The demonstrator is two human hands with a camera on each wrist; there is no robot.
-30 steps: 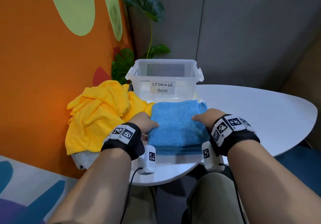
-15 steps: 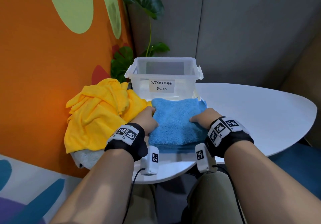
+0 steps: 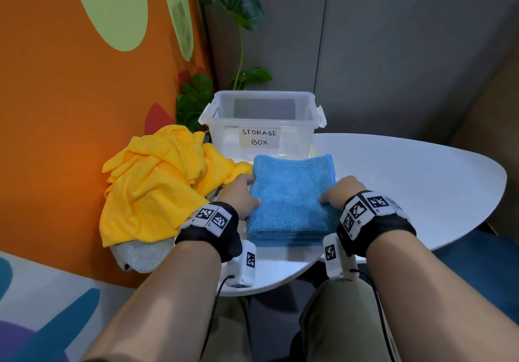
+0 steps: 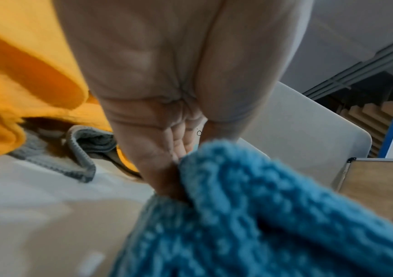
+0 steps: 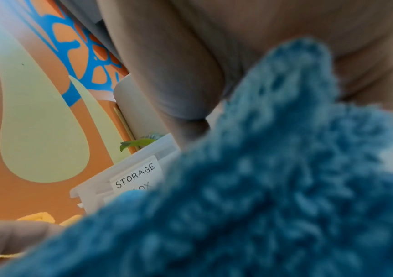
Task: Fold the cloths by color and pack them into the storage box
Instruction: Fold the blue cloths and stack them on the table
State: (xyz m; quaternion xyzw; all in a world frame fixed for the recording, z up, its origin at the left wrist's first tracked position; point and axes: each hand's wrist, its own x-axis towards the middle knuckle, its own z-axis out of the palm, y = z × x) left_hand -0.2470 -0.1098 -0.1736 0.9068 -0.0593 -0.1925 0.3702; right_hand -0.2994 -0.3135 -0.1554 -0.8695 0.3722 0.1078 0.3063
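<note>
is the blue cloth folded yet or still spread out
Folded: the blue cloth lies as a neat layered rectangle on the table, with stacked edges showing along its near side.

Both forearms reach forward, the left hand (image 3: pixel 239 194) gripping the left edge of the folded blue cloth stack (image 3: pixel 292 198), the right hand (image 3: pixel 341 193) gripping its right edge, thumbs on top, fingers tucked beneath

Blue cloths (image 3: pixel 292 195): folded stack on white bench (image 3: pixel 407 181), gripped at both sides by left hand (image 3: pixel 238 193) and right hand (image 3: pixel 341 191).
Storage box (image 3: pixel 262 121): just beyond stack.
Yellow cloths (image 3: pixel 157 181): heaped left.
</note>
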